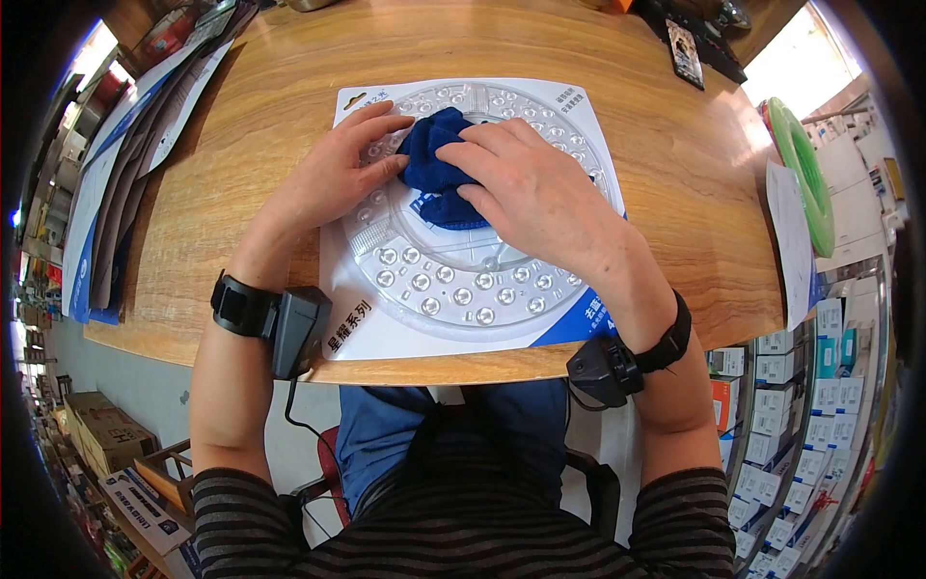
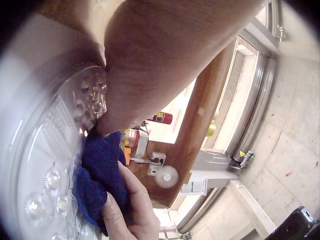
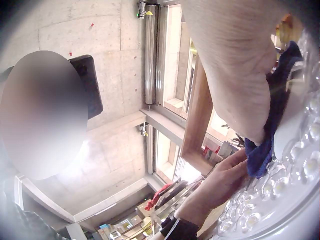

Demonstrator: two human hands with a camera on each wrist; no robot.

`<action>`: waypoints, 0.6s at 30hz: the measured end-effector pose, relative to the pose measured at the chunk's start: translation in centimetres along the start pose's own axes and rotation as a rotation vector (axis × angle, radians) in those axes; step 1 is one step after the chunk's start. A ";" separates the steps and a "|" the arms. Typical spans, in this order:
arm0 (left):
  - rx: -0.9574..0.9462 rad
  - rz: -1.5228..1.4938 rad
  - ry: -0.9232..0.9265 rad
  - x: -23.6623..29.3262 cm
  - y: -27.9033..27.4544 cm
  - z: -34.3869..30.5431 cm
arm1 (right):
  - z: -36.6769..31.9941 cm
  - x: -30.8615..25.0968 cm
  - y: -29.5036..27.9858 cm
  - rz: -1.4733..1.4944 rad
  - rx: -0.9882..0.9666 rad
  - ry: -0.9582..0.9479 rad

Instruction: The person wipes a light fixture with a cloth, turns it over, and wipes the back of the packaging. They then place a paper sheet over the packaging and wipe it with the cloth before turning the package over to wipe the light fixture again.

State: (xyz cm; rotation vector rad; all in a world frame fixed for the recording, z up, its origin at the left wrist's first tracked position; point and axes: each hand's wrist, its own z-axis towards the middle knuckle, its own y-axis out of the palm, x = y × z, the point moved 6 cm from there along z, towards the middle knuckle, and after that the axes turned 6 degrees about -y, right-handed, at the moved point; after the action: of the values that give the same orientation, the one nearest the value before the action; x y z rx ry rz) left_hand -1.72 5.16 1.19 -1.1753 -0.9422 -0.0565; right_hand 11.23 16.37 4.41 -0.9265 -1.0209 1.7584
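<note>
A dark blue cloth (image 1: 436,159) lies bunched on a round LED lamp panel (image 1: 463,294), whose clear lens cover carries rings of small domes. My right hand (image 1: 535,188) grips the cloth from the right, thumb and fingers bent round its folds. From the left, my left hand (image 1: 333,164) rests on the panel with fingers spread, thumb and index fingertip right at the cloth's edge. In the left wrist view the right hand's fingers (image 2: 135,200) pinch the cloth (image 2: 102,160). The right palm partly hides the cloth in the right wrist view.
Under the panel lies a white and blue printed card (image 1: 357,328) on the wooden table (image 1: 685,193). Stacked cards (image 1: 135,145) stand at the left edge. A green ring (image 1: 801,174) and a white sheet (image 1: 786,241) are at the right. A dark phone-like item (image 1: 685,53) lies far right.
</note>
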 end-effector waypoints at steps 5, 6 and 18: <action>0.010 0.009 0.020 0.0 0.1 0.0 | 0.0 -0.1 -0.1 -0.022 0.001 -0.010; 0.009 0.009 0.020 0.0 0.1 0.0 | 0.0 -0.1 -0.1 -0.025 -0.005 -0.005; 0.059 0.053 0.119 0.4 0.1 -0.2 | 0.0 -0.5 0.0 -0.077 -0.043 0.001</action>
State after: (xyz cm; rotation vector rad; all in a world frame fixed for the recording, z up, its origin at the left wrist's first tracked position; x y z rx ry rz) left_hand -1.29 5.16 1.37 -1.1292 -0.8024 -0.0553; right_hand 11.43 15.90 4.51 -0.9028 -1.0839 1.6777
